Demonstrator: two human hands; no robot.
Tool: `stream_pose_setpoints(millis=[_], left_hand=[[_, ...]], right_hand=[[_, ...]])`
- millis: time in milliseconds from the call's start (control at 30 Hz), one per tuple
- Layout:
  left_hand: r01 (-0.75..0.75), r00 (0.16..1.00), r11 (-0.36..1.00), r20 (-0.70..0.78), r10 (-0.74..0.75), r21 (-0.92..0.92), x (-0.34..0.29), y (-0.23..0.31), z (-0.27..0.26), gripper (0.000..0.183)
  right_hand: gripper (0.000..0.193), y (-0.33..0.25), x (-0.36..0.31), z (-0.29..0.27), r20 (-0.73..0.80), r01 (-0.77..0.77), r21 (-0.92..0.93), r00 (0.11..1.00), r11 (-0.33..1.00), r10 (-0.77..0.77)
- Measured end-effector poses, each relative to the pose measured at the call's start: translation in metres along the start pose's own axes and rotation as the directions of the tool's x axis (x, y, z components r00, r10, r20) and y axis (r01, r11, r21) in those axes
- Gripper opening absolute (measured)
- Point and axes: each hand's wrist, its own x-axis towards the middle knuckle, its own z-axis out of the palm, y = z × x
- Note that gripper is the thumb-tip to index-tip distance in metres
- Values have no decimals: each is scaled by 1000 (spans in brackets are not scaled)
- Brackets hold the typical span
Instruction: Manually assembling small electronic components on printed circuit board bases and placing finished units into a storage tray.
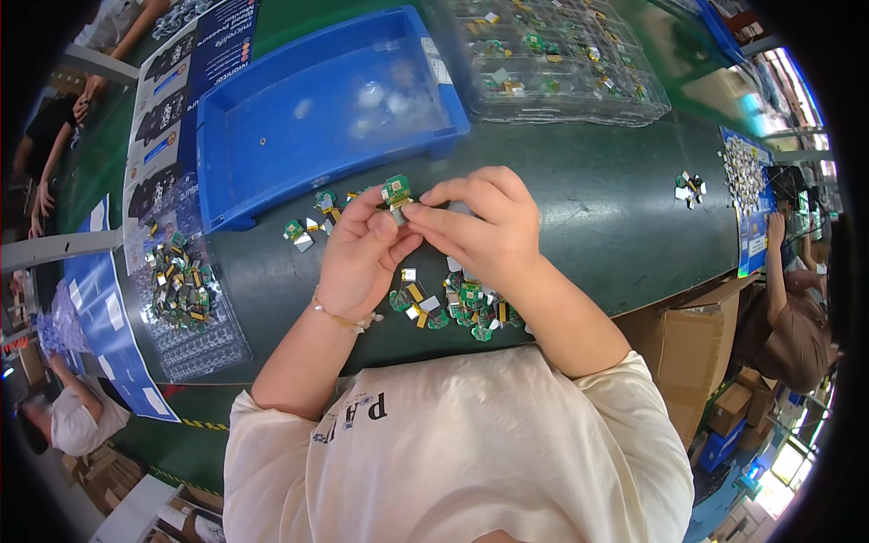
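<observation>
Between both hands, above the dark green table (597, 217), is a small green circuit board (396, 188) with a silvery part at its lower end. My left hand (358, 249) pinches it from the left between thumb and fingers. From the right, my right hand (489, 222) grips its lower part with thumb and forefinger. Below the hands lies a loose pile of similar circuit boards (471, 303), with silver and yellow pieces among them. More small boards (299, 235) lie just left of my left hand, partly hidden by it.
A blue plastic bin (317, 167) stands beyond my hands, near stacked clear trays (579, 104) of boards. At left, boards (181, 285) lie on a clear blister tray (213, 357). A small cluster (690, 188) lies at right. Other people sit around; a cardboard box (692, 348) stands below the right edge.
</observation>
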Motion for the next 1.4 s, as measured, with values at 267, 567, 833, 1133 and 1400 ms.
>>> stream_pose_setpoints(millis=[267, 567, 833, 1133, 1400], left_hand=[[-52, 996, 994, -61, 58, 94, -2, 1, 8, 34], [-73, 992, 987, -93, 87, 146, -3, 0, 8, 38], [-61, 998, 996, -31, 63, 72, -2, 3, 11, 39], [3, 998, 999, -69, -1, 36, -2, 1, 6, 40], [-51, 984, 989, -160, 73, 139, 1, 5, 8, 29]], right_hand=[[33, 0, 2, 2, -20, -87, 1, 996, 996, 87], [33, -6, 1, -1, -41, 24, -120, 999, 992, -29], [27, 0, 5, 0, -2, -82, 92, 997, 992, 83], [19, 5, 2, 2, 109, -186, 250, 981, 950, 163], [3, 23, 4, -17, 476, -675, 611, 731, 415, 488]])
